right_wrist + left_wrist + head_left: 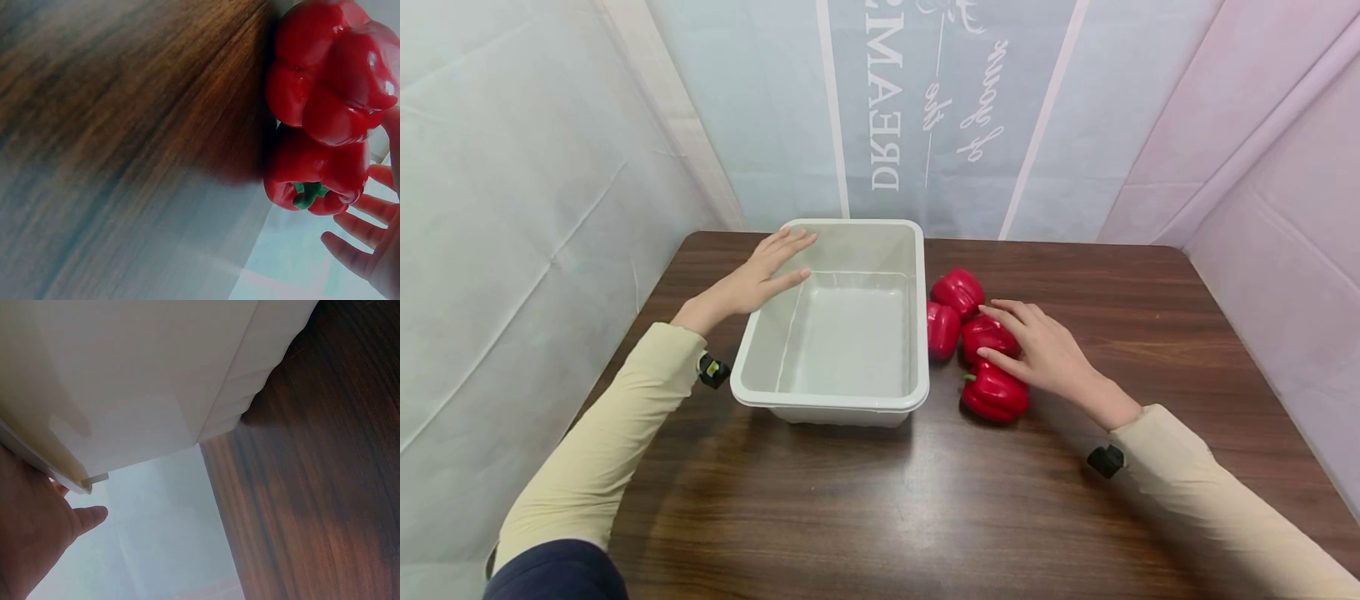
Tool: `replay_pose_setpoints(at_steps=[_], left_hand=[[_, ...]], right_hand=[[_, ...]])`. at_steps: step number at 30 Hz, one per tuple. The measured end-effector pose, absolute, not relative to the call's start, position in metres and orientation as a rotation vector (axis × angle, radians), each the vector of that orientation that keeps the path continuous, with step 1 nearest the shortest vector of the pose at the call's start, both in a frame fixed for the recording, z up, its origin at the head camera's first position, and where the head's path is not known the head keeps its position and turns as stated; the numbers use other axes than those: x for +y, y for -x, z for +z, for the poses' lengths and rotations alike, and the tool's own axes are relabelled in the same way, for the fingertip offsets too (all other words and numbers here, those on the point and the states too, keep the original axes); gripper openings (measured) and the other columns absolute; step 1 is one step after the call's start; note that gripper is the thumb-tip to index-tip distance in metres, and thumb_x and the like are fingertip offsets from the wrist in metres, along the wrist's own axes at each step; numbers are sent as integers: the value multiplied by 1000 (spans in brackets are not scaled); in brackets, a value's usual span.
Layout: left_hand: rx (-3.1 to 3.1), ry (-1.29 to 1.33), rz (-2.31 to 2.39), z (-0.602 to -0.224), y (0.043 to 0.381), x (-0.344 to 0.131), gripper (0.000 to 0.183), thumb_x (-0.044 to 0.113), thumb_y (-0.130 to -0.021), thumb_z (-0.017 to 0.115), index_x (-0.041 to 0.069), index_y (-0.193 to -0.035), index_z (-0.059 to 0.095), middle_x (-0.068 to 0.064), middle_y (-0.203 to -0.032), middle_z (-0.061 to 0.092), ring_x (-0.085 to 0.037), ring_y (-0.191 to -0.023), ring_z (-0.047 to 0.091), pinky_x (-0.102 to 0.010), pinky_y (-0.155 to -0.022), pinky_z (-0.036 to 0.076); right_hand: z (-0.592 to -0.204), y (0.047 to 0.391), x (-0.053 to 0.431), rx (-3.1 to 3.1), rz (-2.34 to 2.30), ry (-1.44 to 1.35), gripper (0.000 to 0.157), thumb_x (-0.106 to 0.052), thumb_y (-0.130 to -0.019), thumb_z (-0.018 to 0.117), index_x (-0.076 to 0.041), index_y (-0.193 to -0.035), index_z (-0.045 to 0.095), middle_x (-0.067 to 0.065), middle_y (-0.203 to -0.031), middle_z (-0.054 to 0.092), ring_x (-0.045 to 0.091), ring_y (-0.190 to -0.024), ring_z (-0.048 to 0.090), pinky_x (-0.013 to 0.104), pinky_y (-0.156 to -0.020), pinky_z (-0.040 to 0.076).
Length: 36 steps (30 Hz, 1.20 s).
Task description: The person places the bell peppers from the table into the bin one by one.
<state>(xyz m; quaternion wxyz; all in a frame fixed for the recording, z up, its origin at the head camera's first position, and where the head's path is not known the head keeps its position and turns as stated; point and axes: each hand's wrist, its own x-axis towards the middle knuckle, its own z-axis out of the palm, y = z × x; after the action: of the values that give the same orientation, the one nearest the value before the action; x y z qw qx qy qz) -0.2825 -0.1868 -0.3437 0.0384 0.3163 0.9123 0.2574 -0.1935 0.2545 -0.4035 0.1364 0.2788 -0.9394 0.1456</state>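
Note:
A white plastic bin [831, 402] stands on the table, its inside bare. My left hand [763, 273] lies over the bin's left rim with fingers spread; in the left wrist view the bin's outer wall [144, 375] fills the upper left, and most of the left hand [37, 525] is cut off. Several red bell peppers [995, 393] sit close together to the right of the bin. Above the two nearest ones is my right hand [1037, 346], fingers loosely extended. In the right wrist view a green-stemmed pepper [325, 165] lies by the right hand's fingertips; contact is unclear.
The brown wooden table [880, 508] carries the bin and peppers. Pale fabric walls [535, 208] enclose it at the left, right and back, with printed lettering [883, 108] on the back one. A small black device [1107, 460] is strapped to each wrist.

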Motion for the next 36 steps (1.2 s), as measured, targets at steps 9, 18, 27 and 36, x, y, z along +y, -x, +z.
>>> replay_pose_setpoints(at_steps=[9,18,27,36], left_hand=[[2799,-967,796,-344,282,-187,60,47,-96,39,27,-148,19,-4,-156,10,-20,-143,-9,-57,-111,2],[2802,-981,815,-344,284,-186,59,46,-96,39,27,-148,19,-4,-155,14,-23,-143,-7,-56,-111,2],[2803,-991,826,-345,283,-186,59,46,-96,39,25,-148,20,-5,-155,15,-25,-143,-6,-56,-111,2],[2813,-973,829,-346,283,-187,58,46,-96,38,27,-148,21,-2,-154,18,-22,-143,-6,-55,-112,3]], right_hand=[[-405,196,258,-2785,443,-766,69,-42,-74,73,-19,-134,48,6,-130,48,23,-108,49,44,-72,53],[-408,200,261,-2822,480,-729,67,-44,-75,71,-20,-133,49,6,-127,49,23,-107,50,44,-69,54],[-409,201,261,-2856,492,-708,66,-46,-76,69,-19,-133,49,7,-126,51,25,-107,50,45,-70,54],[-412,205,263,-2885,517,-705,66,-48,-76,68,-20,-133,49,5,-123,53,23,-106,51,46,-72,54]])
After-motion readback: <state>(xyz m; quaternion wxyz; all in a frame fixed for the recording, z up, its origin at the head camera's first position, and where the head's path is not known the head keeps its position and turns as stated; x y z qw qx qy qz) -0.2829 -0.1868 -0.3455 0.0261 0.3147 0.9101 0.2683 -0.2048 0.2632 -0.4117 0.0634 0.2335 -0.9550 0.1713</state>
